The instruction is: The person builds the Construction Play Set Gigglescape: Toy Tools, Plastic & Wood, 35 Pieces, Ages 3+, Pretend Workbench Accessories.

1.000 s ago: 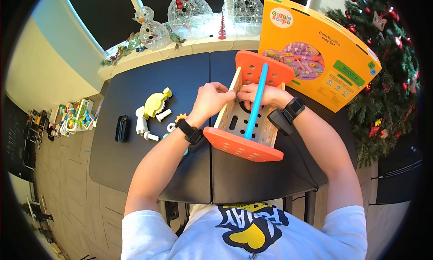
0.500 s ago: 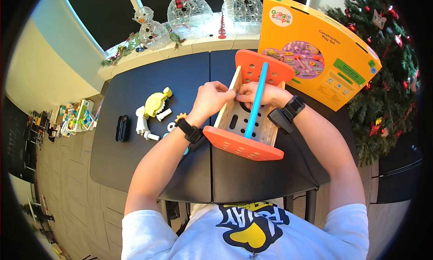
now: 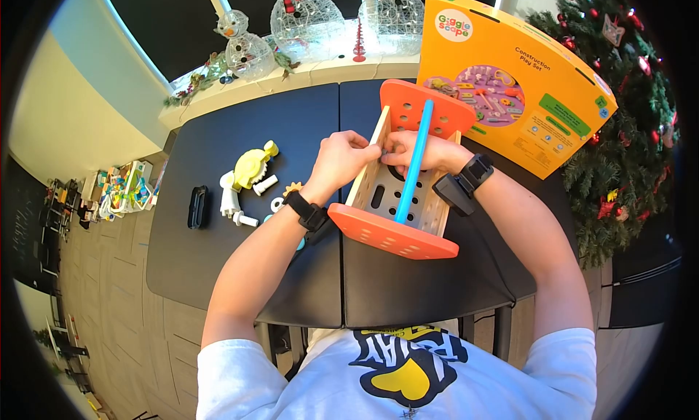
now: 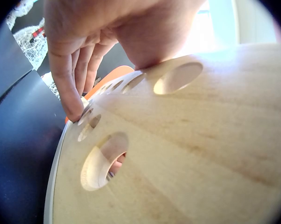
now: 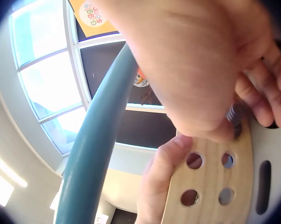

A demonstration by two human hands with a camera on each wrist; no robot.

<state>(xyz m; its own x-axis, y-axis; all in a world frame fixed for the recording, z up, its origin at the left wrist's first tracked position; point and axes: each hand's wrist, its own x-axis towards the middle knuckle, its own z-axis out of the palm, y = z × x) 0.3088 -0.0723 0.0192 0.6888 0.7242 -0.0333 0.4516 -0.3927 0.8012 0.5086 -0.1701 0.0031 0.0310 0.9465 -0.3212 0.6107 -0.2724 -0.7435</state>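
Observation:
A toy toolbox [image 3: 393,235] with orange end panels, pale wooden sides and a blue handle rod [image 3: 414,174] stands on the table in the head view. My left hand [image 3: 341,165] grips the left wooden side [image 4: 191,140] at its top edge, thumb over the rim and a fingertip at a hole low on the outer face. Reaching under the rod, my right hand [image 3: 431,155] is inside the box against that same side. In the right wrist view it pinches a grey threaded screw [image 5: 233,114] beside the holed wood. The screw's tip is hidden.
Left on the black table [image 3: 291,289] lie a yellow-green toy saw piece [image 3: 250,168], white toy bolts [image 3: 265,185], an orange gear [image 3: 293,189] and a black tray [image 3: 197,207]. A yellow box [image 3: 510,85] stands behind the toolbox, near a decorated tree [image 3: 619,165].

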